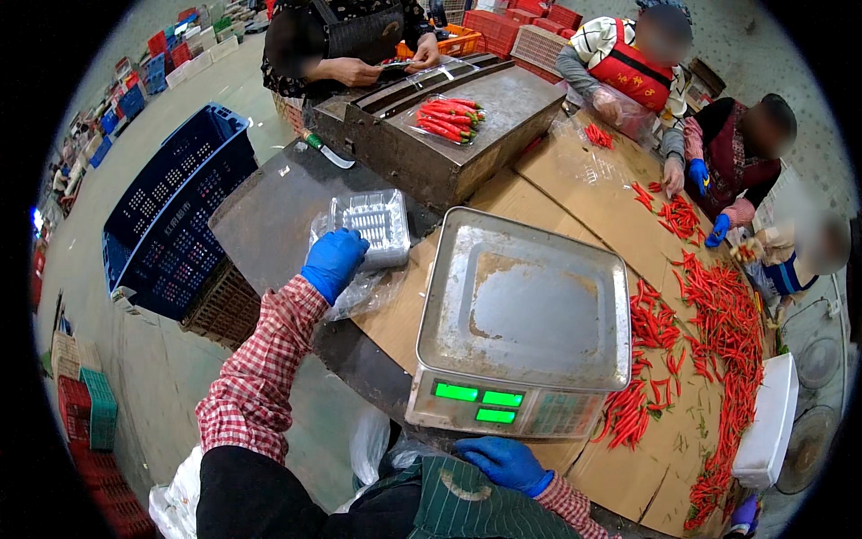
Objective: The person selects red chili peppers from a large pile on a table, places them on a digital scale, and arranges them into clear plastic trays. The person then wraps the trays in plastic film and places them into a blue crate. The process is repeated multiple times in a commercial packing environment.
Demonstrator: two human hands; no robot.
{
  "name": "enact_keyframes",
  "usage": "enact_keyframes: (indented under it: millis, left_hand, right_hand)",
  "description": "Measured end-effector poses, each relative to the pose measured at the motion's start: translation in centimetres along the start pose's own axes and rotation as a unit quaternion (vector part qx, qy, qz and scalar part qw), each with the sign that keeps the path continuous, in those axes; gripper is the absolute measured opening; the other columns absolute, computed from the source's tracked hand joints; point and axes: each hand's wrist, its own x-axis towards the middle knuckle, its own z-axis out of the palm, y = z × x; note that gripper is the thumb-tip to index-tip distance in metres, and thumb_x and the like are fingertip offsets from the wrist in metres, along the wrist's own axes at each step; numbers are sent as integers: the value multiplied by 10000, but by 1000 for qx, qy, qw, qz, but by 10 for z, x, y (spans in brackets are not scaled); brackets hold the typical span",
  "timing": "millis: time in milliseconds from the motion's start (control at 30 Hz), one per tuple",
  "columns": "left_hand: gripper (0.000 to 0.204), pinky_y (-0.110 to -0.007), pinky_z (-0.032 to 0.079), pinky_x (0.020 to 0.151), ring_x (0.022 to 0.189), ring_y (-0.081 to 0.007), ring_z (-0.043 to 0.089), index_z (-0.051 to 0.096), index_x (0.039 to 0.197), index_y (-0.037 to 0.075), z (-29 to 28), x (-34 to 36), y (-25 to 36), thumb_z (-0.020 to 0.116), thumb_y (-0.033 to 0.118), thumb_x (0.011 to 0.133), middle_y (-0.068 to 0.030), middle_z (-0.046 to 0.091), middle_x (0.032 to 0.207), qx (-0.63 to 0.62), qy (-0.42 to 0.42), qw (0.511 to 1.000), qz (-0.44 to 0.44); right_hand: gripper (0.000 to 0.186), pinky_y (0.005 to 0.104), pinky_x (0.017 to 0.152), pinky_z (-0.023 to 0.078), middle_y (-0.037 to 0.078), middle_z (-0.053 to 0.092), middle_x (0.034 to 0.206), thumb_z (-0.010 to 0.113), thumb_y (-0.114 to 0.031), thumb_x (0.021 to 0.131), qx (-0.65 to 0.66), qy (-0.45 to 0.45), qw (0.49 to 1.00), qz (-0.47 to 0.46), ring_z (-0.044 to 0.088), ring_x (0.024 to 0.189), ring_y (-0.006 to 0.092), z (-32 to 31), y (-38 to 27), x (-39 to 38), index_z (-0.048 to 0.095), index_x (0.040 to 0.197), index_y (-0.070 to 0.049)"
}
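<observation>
My left hand point(334, 260), in a blue glove, rests on a stack of clear plastic trays point(372, 222) lying on a clear bag at the left of the table. My right hand point(503, 463), also blue-gloved, lies close to my body below the front edge of a metal weighing scale point(525, 314), fingers curled, holding nothing I can see. The scale's steel pan is bare and its green displays are lit. Red chili peppers point(709, 314) lie spread over cardboard to the right of the scale.
A packed tray of red chilies point(446, 117) sits on a metal machine point(449, 144) at the far side, where a person handles film. Two more people sort chilies at the right. A blue crate point(175, 211) stands at left, a knife point(325, 149) near it, a white foam box point(768, 422) at right.
</observation>
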Motion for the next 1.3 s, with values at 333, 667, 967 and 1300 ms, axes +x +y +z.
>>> enact_keyframes:
  millis: [333,667,967,1300]
  left_hand:
    - [49,-367,434,595,716,-273,525,541,713,58,-19,6,1,513,51,674,-115,511,736,61,142,988,-29]
    - [313,-312,373,553,646,-225,473,606,916,115,-104,-37,76,626,-3,627,-66,474,679,-85,327,939,68]
    - [514,-301,393,790,880,-186,471,510,1096,35,-130,-83,170,641,233,640,-53,468,964,-156,246,913,286]
    - [400,-313,334,922,1107,-228,424,470,1151,13,-146,-47,191,483,-41,755,-129,438,1212,-789,6,614,-2]
  right_hand:
    - [238,336,682,466,144,594,880,501,-209,822,-7,-7,1000,11,583,793,283,-2,-3,3,563,997,-60]
    - [261,289,748,452,99,606,934,484,-125,839,140,117,982,55,584,855,191,-52,-44,10,518,1076,-22]
    - [263,254,731,455,118,569,985,455,-30,834,333,313,881,121,557,844,149,-89,-65,24,449,1094,7]
    - [331,253,716,446,108,573,970,558,-23,765,-4,402,914,48,561,821,154,-97,-57,12,477,1086,-24]
